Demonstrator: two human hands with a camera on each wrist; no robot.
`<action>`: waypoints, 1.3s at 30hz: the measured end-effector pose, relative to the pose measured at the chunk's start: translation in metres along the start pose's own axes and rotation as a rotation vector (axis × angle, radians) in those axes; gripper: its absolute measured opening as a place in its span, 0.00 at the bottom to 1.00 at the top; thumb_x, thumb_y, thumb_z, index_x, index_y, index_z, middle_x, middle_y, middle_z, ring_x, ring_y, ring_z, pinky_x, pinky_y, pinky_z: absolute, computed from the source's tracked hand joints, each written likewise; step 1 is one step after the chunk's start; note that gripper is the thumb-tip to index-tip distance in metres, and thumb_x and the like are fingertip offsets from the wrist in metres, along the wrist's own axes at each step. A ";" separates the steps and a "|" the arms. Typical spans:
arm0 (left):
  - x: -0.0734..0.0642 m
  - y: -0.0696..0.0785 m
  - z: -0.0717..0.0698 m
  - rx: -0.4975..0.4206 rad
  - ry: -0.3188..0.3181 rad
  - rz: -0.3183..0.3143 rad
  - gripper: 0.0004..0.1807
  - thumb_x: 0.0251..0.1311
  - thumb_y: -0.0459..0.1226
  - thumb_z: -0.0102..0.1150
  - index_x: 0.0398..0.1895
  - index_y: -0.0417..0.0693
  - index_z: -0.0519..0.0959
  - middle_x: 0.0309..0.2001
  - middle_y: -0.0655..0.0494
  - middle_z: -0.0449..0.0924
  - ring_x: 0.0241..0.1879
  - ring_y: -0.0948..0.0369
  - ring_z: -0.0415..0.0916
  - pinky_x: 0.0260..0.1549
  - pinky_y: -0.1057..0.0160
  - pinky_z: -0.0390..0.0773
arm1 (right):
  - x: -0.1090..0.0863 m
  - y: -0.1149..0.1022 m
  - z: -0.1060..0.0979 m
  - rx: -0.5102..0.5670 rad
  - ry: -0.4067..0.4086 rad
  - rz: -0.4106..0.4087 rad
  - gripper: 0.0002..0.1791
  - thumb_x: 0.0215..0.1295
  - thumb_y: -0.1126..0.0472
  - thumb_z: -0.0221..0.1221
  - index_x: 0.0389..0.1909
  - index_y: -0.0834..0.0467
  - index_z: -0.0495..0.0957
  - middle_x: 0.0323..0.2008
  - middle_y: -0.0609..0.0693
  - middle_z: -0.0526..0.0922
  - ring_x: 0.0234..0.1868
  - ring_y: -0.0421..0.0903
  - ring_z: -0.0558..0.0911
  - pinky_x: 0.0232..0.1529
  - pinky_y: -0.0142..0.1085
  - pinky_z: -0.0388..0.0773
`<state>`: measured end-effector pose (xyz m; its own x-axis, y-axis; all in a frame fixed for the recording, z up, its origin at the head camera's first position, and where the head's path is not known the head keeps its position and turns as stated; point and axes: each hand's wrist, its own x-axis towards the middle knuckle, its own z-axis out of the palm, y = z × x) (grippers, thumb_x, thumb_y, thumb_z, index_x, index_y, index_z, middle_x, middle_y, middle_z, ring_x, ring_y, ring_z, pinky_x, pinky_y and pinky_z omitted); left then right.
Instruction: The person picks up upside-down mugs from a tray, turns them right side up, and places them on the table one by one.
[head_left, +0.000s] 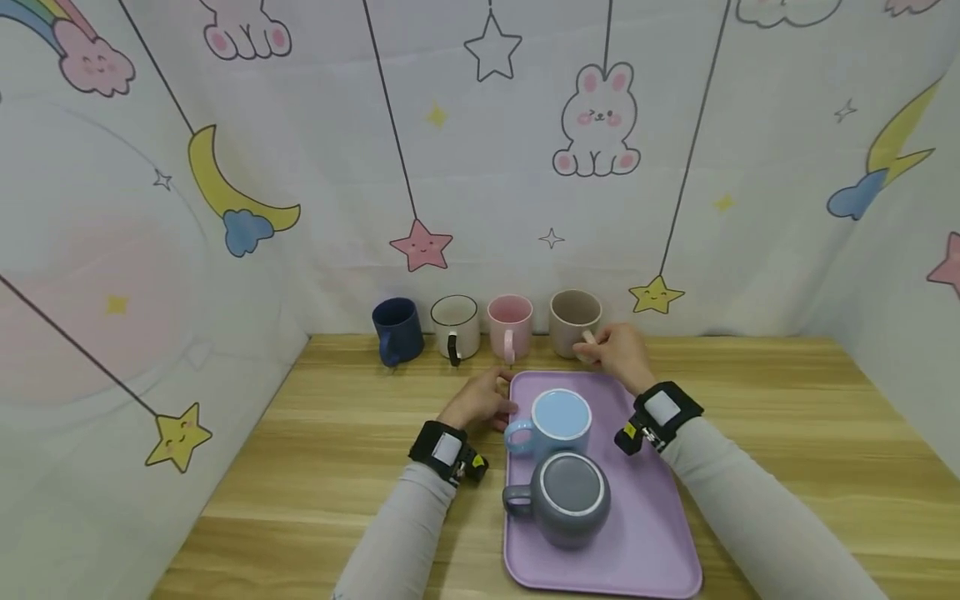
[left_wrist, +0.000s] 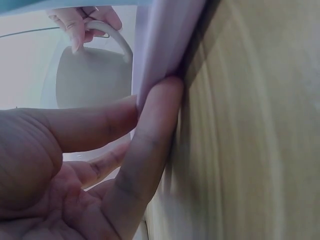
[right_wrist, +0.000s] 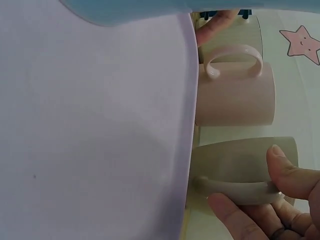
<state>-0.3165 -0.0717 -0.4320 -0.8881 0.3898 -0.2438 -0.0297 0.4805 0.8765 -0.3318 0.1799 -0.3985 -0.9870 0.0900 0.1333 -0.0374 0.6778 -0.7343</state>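
My right hand [head_left: 625, 357] grips the handle of a beige mug [head_left: 574, 321] that stands upright at the right end of a row of mugs. In the right wrist view, thumb and fingers [right_wrist: 231, 215] close around that handle. My left hand [head_left: 480, 402] pinches the left rim of a lilac tray [head_left: 637, 517] near its far corner, as the left wrist view shows with thumb and index finger [left_wrist: 150, 135] at the edge. On the tray, a light blue mug [head_left: 564, 421] and a dark grey mug [head_left: 570, 500] sit upside down, handles to the left.
Left of the beige mug stand a pink mug [head_left: 510, 327], a white mug [head_left: 456, 323] with black rim and handle, and a navy mug [head_left: 397, 329], all upright. Behind them hangs a printed cloth [head_left: 495, 167]. The wooden table [head_left: 300, 500] lies under everything.
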 end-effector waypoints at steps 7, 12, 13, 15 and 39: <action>0.001 0.001 0.000 0.013 -0.006 -0.017 0.29 0.57 0.24 0.61 0.62 0.40 0.65 0.29 0.45 0.77 0.23 0.56 0.79 0.24 0.60 0.86 | 0.000 -0.004 0.002 0.009 -0.020 -0.011 0.17 0.54 0.55 0.70 0.23 0.65 0.79 0.24 0.58 0.82 0.25 0.48 0.76 0.20 0.30 0.70; 0.002 0.002 -0.001 0.003 -0.002 -0.009 0.28 0.57 0.24 0.61 0.61 0.39 0.65 0.29 0.44 0.78 0.22 0.56 0.79 0.23 0.60 0.86 | 0.002 -0.007 0.002 0.075 -0.064 -0.001 0.15 0.59 0.55 0.66 0.30 0.66 0.81 0.32 0.63 0.85 0.31 0.54 0.82 0.24 0.30 0.77; 0.001 0.002 -0.001 -0.004 -0.001 -0.008 0.28 0.57 0.24 0.61 0.61 0.38 0.65 0.29 0.44 0.78 0.22 0.56 0.79 0.22 0.61 0.86 | 0.003 -0.008 0.002 0.101 -0.079 0.005 0.16 0.60 0.55 0.66 0.32 0.66 0.82 0.34 0.63 0.85 0.33 0.55 0.84 0.25 0.31 0.79; 0.001 0.003 -0.001 -0.016 0.004 -0.005 0.28 0.57 0.23 0.60 0.61 0.38 0.65 0.29 0.43 0.79 0.22 0.56 0.79 0.21 0.61 0.86 | 0.003 -0.009 0.002 0.156 -0.115 0.015 0.16 0.62 0.55 0.64 0.36 0.67 0.82 0.37 0.64 0.85 0.35 0.56 0.85 0.30 0.35 0.84; 0.000 -0.001 0.002 -0.020 0.006 -0.012 0.28 0.57 0.24 0.61 0.61 0.39 0.65 0.29 0.44 0.78 0.23 0.56 0.79 0.22 0.61 0.86 | -0.009 0.012 -0.025 0.318 -0.189 -0.007 0.19 0.71 0.61 0.55 0.51 0.75 0.75 0.43 0.72 0.80 0.42 0.58 0.82 0.48 0.50 0.82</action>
<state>-0.3161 -0.0707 -0.4333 -0.8902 0.3795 -0.2521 -0.0494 0.4697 0.8814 -0.3191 0.2050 -0.3919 -0.9969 -0.0705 0.0353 -0.0615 0.4150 -0.9078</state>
